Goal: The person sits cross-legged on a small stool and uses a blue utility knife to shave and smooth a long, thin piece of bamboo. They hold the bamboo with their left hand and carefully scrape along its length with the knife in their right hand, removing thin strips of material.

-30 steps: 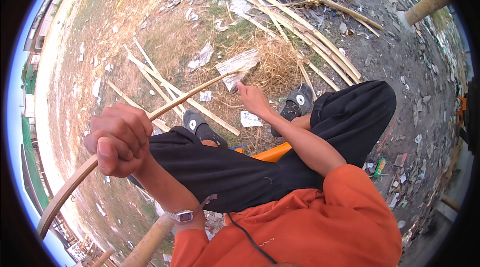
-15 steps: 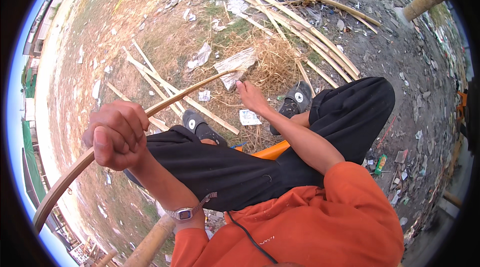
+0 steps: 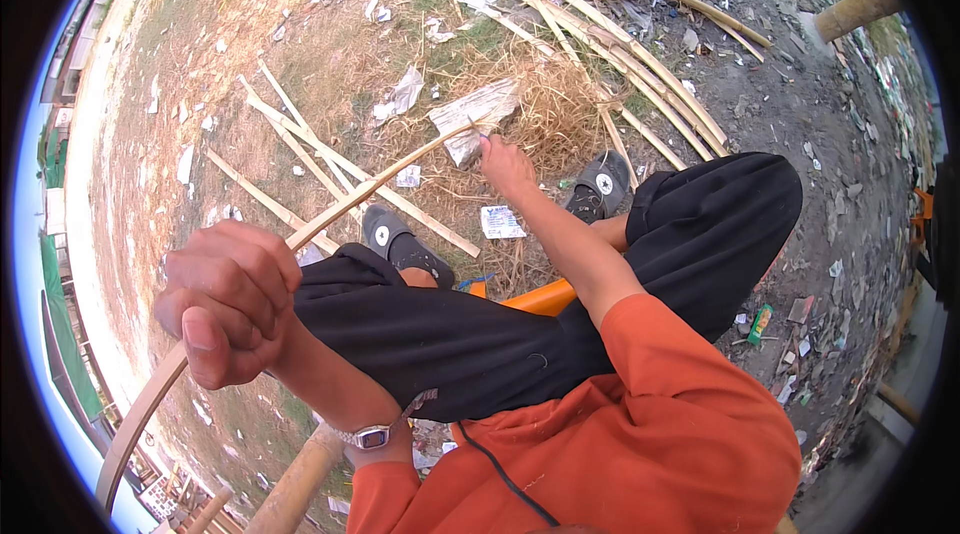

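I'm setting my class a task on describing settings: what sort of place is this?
Probably a rough open-air yard used for working: dry, patchy ground strewn with litter, long pale strips, seemingly bamboo, lying about, and a heap of straw-coloured shavings.

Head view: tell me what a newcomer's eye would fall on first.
Probably the bright orange shirt filling the lower middle, set against black trousers. Next, the left hand, large at the left, closed around a long curved strip that slants up toward the right hand near the centre. Beyond, pale strips lie on the littered ground at the upper right.
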### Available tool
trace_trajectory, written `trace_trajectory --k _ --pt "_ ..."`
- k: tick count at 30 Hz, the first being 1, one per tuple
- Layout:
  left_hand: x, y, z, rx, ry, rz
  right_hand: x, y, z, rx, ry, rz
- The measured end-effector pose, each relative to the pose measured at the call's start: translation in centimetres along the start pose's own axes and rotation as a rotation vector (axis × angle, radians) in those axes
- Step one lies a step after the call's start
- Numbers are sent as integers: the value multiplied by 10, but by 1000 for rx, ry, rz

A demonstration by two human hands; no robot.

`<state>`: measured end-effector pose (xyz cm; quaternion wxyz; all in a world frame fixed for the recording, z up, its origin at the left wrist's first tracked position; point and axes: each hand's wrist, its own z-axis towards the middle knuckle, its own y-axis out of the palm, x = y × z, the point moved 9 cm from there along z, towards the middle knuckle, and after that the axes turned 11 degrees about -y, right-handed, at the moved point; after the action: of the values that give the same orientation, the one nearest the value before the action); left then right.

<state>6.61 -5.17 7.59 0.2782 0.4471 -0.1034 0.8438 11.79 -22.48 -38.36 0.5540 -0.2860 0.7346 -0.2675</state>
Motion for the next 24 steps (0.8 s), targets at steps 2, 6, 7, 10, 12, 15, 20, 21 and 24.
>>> trace_trajectory --k 2,6,7,10,12,15,20,21,24 --pt "0 -2 -1 7 -1 -6 1 -6 -2 -5 -54 -107" --pt "-3 1 5 -11 -3 -29 30 -13 41 -55 -192 -515" --pt "-2 2 5 -26 -13 -20 35 -20 54 -57 -228 -600" --pt "-1 4 5 -25 -8 26 30 -37 65 -73 -239 -637" --pt "-1 -6 0 30 -3 20 14 -57 48 -129 -151 -416" --pt "-4 -13 3 103 -3 -9 28 -53 38 -28 72 -40" --pt "-9 -18 1 247 -14 2 21 -9 24 52 115 291" --pt "-9 -20 -2 270 -15 6 26 -3 17 100 204 323" --pt "-6 -28 -8 334 -29 15 41 18 -11 164 433 371"
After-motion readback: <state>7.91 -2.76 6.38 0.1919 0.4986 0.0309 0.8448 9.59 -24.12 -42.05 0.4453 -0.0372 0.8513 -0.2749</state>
